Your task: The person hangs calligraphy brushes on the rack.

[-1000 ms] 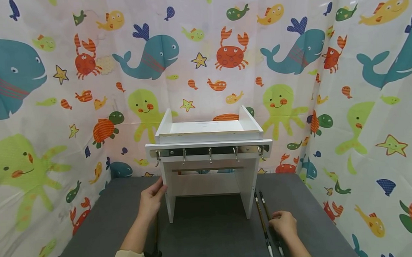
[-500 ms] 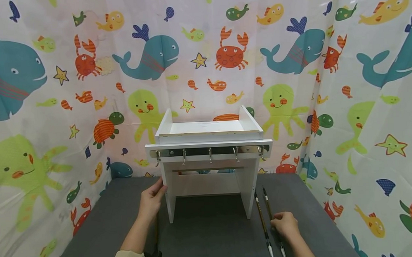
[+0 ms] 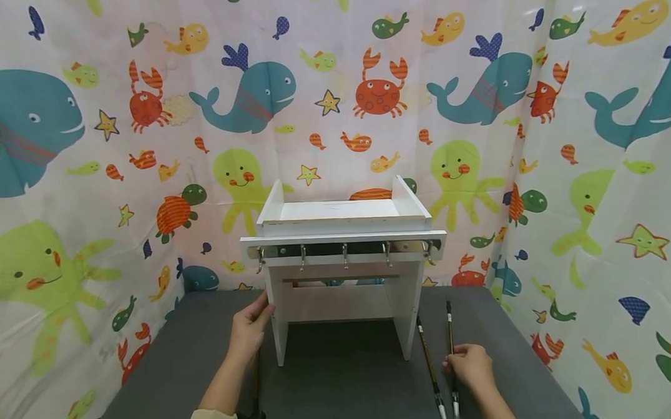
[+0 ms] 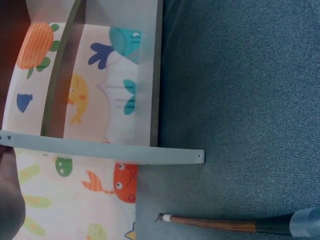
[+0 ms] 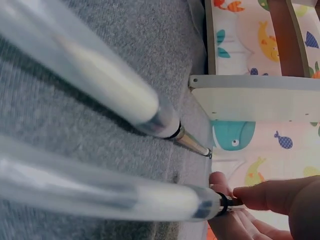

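Head cam sat high, looked fwd and down over the dark counter at the white rack, both my forearms in shot, mid distance. Left wrist cam was low by my left hand, v. close, facing across the counter past the rack's legs, view turned sideways. Right wrist cam lay almost on the counter, v. close to two brushes, blurred. All three shared the rack and counter.
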The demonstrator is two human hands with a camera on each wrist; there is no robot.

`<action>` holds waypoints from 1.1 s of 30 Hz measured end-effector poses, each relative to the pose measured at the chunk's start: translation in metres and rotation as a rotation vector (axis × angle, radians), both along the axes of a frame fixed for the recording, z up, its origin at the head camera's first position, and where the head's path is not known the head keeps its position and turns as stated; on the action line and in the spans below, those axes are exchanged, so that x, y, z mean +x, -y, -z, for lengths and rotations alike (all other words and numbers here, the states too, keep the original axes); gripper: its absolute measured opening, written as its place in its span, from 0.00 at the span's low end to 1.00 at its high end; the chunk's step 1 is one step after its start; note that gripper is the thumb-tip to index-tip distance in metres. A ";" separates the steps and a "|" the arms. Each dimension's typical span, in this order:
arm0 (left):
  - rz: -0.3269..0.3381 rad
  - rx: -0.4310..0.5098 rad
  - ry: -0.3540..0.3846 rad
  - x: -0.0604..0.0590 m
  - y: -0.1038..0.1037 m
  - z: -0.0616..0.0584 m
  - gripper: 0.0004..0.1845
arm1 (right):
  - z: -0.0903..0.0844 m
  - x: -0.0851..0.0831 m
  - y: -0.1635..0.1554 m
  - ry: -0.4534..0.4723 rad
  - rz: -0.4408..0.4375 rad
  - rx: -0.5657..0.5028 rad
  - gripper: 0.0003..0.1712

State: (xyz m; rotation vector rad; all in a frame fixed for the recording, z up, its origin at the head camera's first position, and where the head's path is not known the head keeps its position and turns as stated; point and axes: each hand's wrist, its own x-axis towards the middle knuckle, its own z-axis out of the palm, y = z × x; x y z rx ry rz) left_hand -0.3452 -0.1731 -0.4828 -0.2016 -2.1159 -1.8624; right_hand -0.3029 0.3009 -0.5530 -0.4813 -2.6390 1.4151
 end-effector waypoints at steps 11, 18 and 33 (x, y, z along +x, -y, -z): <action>0.015 0.010 0.003 -0.001 -0.002 -0.003 0.24 | -0.008 0.002 0.003 -0.052 0.035 0.036 0.21; 0.005 -0.014 0.018 0.001 0.000 0.000 0.25 | -0.015 0.003 0.008 -0.108 0.076 -0.004 0.20; -0.005 -0.014 0.023 0.001 0.001 0.002 0.25 | -0.039 0.012 0.021 -0.248 0.127 0.043 0.15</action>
